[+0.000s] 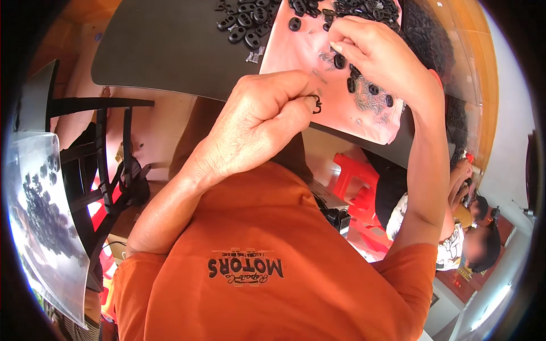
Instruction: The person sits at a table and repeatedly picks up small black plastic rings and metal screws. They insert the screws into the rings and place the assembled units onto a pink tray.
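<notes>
My left hand (259, 119) is closed, thumb and forefinger pinching a small black plastic piece with open loops (317, 104) above the front edge of a pink sheet (335, 120). My right hand (378, 54) reaches over the sheet with thumb and fingertips pressed together. Whatever those fingertips hold is too small to make out. Below that hand lie a loose black two-hole cord lock piece (339, 61) and small metal springs (372, 105). More black pieces lie around the springs, and a heap of small black parts (369, 8) is at the sheet's far side.
The dark table (165, 51) carries a pile of black cord lock pieces (244, 23) left of the sheet. A clear bag of black parts (45, 210) hangs at far left by a black chair (102, 142). Red stools (355, 182) and other people (478, 244) are at right.
</notes>
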The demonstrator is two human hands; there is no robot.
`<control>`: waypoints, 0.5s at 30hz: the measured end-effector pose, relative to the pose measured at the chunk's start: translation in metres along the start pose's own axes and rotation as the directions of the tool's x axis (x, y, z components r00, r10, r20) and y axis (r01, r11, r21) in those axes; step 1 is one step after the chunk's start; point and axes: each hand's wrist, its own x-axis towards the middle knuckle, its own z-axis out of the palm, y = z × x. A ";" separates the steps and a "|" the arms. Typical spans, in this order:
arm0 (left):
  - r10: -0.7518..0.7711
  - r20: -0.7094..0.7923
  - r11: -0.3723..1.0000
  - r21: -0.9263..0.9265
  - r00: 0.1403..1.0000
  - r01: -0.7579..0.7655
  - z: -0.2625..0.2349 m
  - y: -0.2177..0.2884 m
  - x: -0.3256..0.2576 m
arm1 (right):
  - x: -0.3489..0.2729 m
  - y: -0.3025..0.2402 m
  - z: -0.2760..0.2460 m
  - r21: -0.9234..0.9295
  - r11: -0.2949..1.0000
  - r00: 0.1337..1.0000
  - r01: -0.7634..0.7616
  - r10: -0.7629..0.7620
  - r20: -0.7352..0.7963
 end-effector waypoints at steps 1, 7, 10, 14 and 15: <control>-0.008 0.002 1.000 -0.015 1.000 0.008 0.000 0.000 0.000 | -0.001 0.002 0.002 -0.022 1.000 1.000 -0.001 0.001 0.010; -0.002 0.020 1.000 -0.010 1.000 0.003 -0.001 -0.002 -0.001 | 0.003 -0.001 0.016 -0.007 1.000 0.995 0.015 -0.016 -0.098; -0.003 -0.007 1.000 -0.015 1.000 0.003 0.000 -0.001 -0.002 | 0.010 -0.012 0.001 -0.014 1.000 0.997 -0.005 0.004 -0.078; -0.005 -0.009 1.000 -0.024 1.000 0.005 0.001 -0.002 -0.002 | 0.015 -0.018 -0.002 0.036 0.995 0.993 0.094 -0.091 -0.073; -0.021 -0.001 0.999 -0.032 1.000 0.020 0.000 -0.002 -0.002 | 0.016 -0.017 -0.002 0.004 0.997 0.995 0.079 -0.079 -0.060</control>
